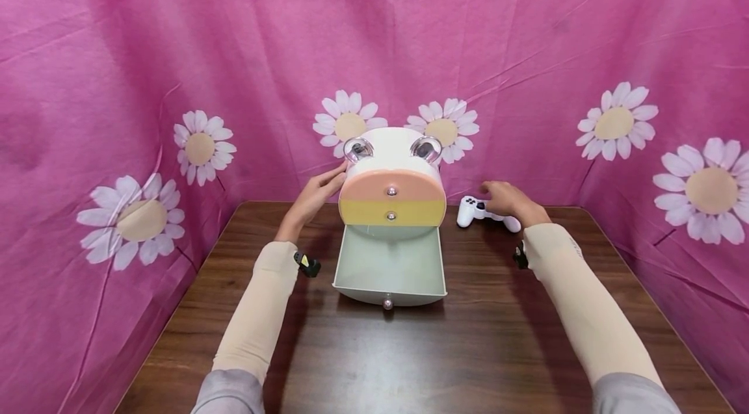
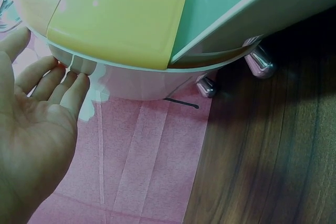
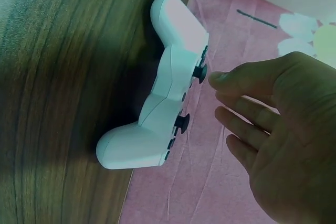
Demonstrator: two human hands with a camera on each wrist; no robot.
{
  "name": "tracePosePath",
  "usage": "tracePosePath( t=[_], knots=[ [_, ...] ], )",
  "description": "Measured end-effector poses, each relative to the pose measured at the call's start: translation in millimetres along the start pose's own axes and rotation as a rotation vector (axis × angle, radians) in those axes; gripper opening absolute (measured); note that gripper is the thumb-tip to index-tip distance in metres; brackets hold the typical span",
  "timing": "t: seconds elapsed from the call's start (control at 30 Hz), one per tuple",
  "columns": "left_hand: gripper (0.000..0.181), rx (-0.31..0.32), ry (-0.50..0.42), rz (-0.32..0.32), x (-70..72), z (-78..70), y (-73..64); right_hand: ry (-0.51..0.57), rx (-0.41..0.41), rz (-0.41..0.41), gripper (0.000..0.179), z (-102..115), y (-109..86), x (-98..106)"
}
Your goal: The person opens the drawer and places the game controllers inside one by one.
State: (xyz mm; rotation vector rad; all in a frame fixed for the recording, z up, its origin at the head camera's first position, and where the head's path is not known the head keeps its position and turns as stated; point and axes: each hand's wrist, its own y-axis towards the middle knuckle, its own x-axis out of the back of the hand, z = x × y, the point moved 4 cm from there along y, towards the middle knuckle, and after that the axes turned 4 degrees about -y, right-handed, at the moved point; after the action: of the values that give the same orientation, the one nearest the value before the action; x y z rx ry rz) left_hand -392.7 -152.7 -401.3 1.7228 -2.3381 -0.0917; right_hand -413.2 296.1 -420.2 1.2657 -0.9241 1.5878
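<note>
A small drawer box (image 1: 393, 151) with a white top and two shiny ring-shaped eyes stands on the table. Its peach drawer (image 1: 365, 188) and yellow drawer (image 1: 363, 211) are closed, while the pale green bottom drawer (image 1: 389, 271) is pulled out and holds nothing. My left hand (image 1: 313, 198) rests its fingertips on the box's left side, fingers nearly straight in the left wrist view. To the right of the box lies a white game controller (image 1: 466, 211). My right hand (image 1: 510, 199) hovers over it, fingers relaxed; in the right wrist view the thumb is beside a black thumbstick (image 3: 200, 73).
The brown wooden table (image 1: 374, 362) runs up to a pink cloth backdrop (image 1: 398, 43) printed with white daisies. Silver feet (image 2: 260, 62) hold the box off the tabletop. The open drawer juts out toward the front.
</note>
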Motion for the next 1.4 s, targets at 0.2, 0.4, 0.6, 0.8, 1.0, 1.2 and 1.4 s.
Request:
tracePosePath(
  t=[0.2,0.4,0.6,0.8,1.0,1.2,1.4],
  knots=[
    [0.054,0.004,0.0,0.0,-0.4,0.0,-1.3,-0.016,-0.018,0.039,0.058,-8,4.1,-9],
    [0.055,-0.003,0.012,-0.004,-0.7,0.1,-0.4,-0.021,0.016,0.055,0.049,-7,1.7,-18],
    [0.056,-0.009,0.009,0.001,-0.6,0.5,-0.2,-0.016,-0.021,0.106,0.056,-10,3.2,-32],
    [0.056,-0.014,0.018,-0.002,-0.9,-0.5,-1.0,-0.123,0.011,0.114,0.045,-3,0.4,-30],
    [0.055,-0.014,0.024,-0.007,-0.7,-0.1,-0.6,-0.116,0.013,0.119,0.035,-9,3.2,-35],
    [0.055,-0.009,0.022,0.001,-1.6,-0.3,-1.5,-0.034,-0.019,0.152,0.04,-13,2.9,-37],
    [0.055,-0.013,0.021,-0.005,-1.7,-1.5,-1.6,-0.049,0.03,0.139,0.049,-15,2.7,-35]
  ],
)
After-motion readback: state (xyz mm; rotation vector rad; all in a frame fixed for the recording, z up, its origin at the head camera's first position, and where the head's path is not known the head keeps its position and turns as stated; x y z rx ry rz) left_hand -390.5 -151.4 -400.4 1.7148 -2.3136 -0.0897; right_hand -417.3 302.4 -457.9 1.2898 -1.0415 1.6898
